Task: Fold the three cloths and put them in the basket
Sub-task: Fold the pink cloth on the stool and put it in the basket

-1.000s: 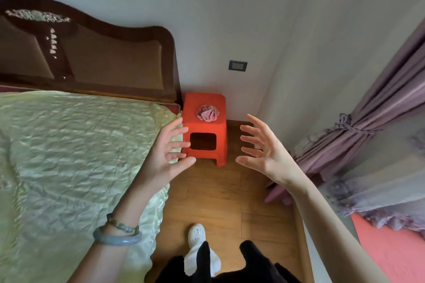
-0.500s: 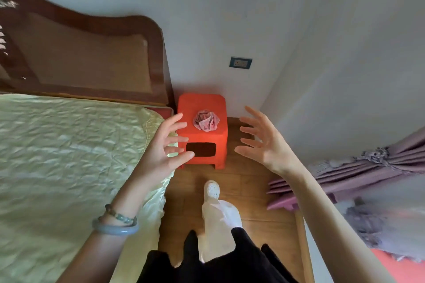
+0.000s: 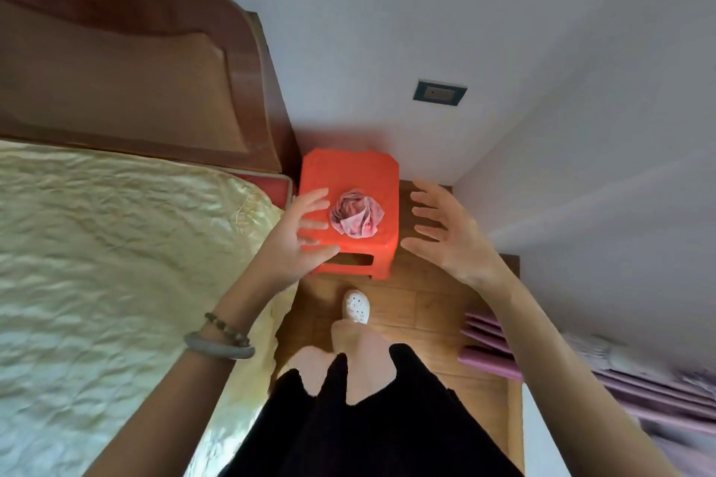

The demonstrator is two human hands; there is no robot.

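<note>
A crumpled pink cloth (image 3: 357, 213) lies bunched on top of a small red plastic stool (image 3: 372, 170) standing in the corner beside the bed. My left hand (image 3: 298, 236) is held over the stool's left front edge, fingers spread and holding nothing. My right hand (image 3: 445, 232) hovers to the right of the stool, fingers also spread and empty. Both palms face inward toward the cloth, and neither touches it. No basket and no other cloths are in view.
A bed with a pale yellow quilted cover (image 3: 116, 263) and a wooden headboard (image 3: 135, 89) fills the left. White walls meet behind the stool. Purple curtains (image 3: 581, 379) hang at the right. My foot in a white shoe (image 3: 357, 307) stands on the wooden floor (image 3: 426, 306).
I have stepped closer to the stool, which now looks larger and nearer. Both hands have moved forward and down to either side of the pink cloth, still empty with fingers spread.
</note>
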